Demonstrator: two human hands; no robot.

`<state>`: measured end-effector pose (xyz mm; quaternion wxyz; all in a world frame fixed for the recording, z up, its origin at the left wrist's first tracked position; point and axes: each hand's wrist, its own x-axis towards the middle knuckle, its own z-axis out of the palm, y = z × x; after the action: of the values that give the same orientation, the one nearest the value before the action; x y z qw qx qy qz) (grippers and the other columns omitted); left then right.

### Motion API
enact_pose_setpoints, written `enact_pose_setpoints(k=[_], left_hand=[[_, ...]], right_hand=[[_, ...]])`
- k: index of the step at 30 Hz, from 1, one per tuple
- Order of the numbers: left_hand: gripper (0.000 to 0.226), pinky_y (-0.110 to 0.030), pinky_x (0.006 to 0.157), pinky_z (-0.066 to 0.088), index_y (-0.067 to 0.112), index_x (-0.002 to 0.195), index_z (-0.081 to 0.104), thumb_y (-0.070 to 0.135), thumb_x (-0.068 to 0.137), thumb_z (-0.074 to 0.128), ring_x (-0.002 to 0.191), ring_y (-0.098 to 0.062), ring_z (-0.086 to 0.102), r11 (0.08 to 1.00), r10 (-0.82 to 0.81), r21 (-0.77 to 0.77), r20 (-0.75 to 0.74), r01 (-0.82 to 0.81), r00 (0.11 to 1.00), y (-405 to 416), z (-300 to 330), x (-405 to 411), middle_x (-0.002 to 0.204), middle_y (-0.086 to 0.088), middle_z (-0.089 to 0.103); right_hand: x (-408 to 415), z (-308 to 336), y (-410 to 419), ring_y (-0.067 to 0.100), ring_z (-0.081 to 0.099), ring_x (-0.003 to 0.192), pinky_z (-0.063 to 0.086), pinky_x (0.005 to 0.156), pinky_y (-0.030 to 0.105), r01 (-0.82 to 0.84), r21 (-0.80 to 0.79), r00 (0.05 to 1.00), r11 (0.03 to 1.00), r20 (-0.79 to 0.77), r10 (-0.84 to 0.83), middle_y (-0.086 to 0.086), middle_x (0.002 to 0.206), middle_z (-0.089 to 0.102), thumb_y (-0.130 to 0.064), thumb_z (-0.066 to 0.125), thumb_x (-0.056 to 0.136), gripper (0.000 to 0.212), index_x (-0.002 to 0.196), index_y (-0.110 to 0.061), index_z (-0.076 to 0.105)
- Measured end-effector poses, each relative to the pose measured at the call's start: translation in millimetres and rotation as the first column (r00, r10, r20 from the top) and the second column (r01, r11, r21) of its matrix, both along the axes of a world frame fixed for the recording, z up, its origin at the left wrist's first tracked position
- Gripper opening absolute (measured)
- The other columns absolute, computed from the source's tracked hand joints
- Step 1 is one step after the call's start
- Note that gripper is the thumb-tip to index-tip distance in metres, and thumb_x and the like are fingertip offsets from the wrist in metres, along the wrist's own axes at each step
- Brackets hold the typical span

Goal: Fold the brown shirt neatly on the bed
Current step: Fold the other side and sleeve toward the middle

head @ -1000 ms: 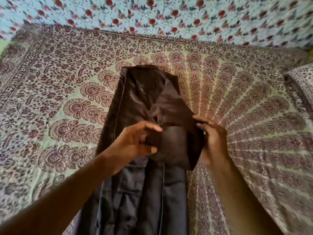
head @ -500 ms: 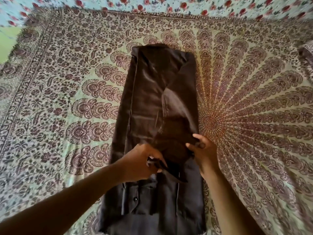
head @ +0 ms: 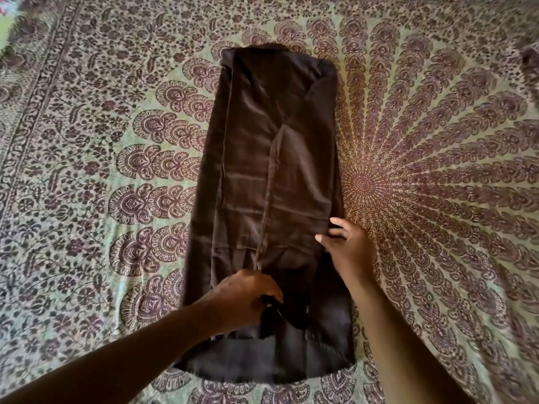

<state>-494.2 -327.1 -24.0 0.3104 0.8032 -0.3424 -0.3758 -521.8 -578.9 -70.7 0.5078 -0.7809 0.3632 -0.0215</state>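
The brown shirt (head: 271, 158) lies flat on the bed as a long narrow strip, both sides folded inward, with the collar end far from me and the hem near me. A sleeve runs down the strip's middle. My left hand (head: 245, 298) rests low on the strip and pinches the dark end of that sleeve. My right hand (head: 344, 243) sits at the strip's right edge, fingers spread and pressing on the folded-in side.
The bed (head: 423, 176) is covered by a patterned bedspread with a round mandala centre just right of the shirt. A bordered band (head: 35, 118) runs along the left side. Bare bedspread surrounds the shirt on all sides.
The sleeve that both hands held up over the shirt has been drawn down and laid along the strip. Both hands moved toward me and the view tilted downward.
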Motion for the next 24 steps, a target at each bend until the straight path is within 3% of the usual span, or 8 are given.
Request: enact_pose_setpoints(k=[3,6,8,12,14,19,24], left_hand=[[0.039,-0.016,0.101,0.049,0.027,0.108,0.080,0.021,0.081,0.052,0.112,0.002,0.065,0.995,0.083,-0.060,0.034,-0.081,0.996,2,-2,-5,0.120,0.014,0.074],[0.041,-0.012,0.107,0.041,0.025,0.109,0.079,0.029,0.082,0.050,0.123,0.007,0.054,0.991,0.102,-0.098,0.065,-0.095,0.993,8,-10,-10,0.132,0.019,0.066],[0.035,-0.018,0.109,0.043,0.024,0.112,0.079,0.028,0.085,0.057,0.127,0.006,0.051,0.989,0.092,-0.122,0.098,-0.079,0.991,12,-16,-17,0.138,0.017,0.062],[0.033,-0.028,0.104,0.053,0.017,0.121,0.075,0.025,0.094,0.058,0.125,-0.008,0.061,0.965,0.138,-0.246,0.180,-0.092,0.974,14,-10,-24,0.133,0.005,0.067],[0.034,-0.027,0.104,0.052,0.012,0.128,0.071,0.017,0.096,0.059,0.125,-0.010,0.061,0.948,0.164,-0.303,0.209,-0.095,0.964,15,-4,-24,0.130,0.002,0.067],[0.039,-0.031,0.103,0.053,0.009,0.132,0.067,0.002,0.093,0.069,0.126,-0.013,0.060,0.917,0.214,-0.386,0.279,-0.095,0.936,12,-1,-34,0.133,0.002,0.066],[0.036,-0.031,0.100,0.055,0.012,0.128,0.071,0.013,0.093,0.062,0.122,-0.018,0.060,0.936,0.004,-0.323,0.414,0.143,0.910,6,-19,-43,0.133,-0.002,0.068]], right_hand=[[4,8,3,0.009,0.069,0.076,0.050,0.069,0.005,-0.021,-0.163,0.998,0.986,0.051,0.030,0.006,0.097,0.078,-0.004,0.084,0.081,0.043,0.123,-0.009,0.073],[5,22,11,-0.004,0.063,0.063,0.048,0.066,0.006,-0.075,-0.295,0.991,0.953,0.084,0.104,-0.007,0.081,0.074,-0.009,0.082,0.085,0.036,0.120,-0.008,0.073],[-4,25,18,-0.005,0.061,0.059,0.043,0.059,0.005,-0.099,-0.284,0.992,0.954,0.043,0.116,-0.019,0.071,0.062,-0.018,0.083,0.086,0.042,0.125,-0.009,0.070],[-17,26,26,0.004,0.058,0.067,0.044,0.064,0.011,-0.194,-0.224,0.981,0.955,-0.033,0.192,-0.015,0.072,0.057,-0.025,0.090,0.077,0.068,0.139,-0.019,0.061],[-20,26,26,0.011,0.064,0.073,0.048,0.069,0.014,-0.171,-0.158,0.985,0.972,0.003,0.174,-0.008,0.075,0.062,-0.019,0.089,0.078,0.067,0.139,-0.021,0.062],[-20,28,25,-0.004,0.064,0.070,0.043,0.066,0.006,-0.052,-0.092,0.994,0.994,0.087,0.060,-0.010,0.073,0.067,-0.013,0.085,0.082,0.055,0.132,-0.023,0.064],[-31,16,14,0.004,0.059,0.065,0.040,0.061,0.014,-0.173,-0.195,0.984,0.965,0.006,0.177,0.000,0.079,0.068,-0.017,0.082,0.086,0.055,0.136,-0.023,0.061]])
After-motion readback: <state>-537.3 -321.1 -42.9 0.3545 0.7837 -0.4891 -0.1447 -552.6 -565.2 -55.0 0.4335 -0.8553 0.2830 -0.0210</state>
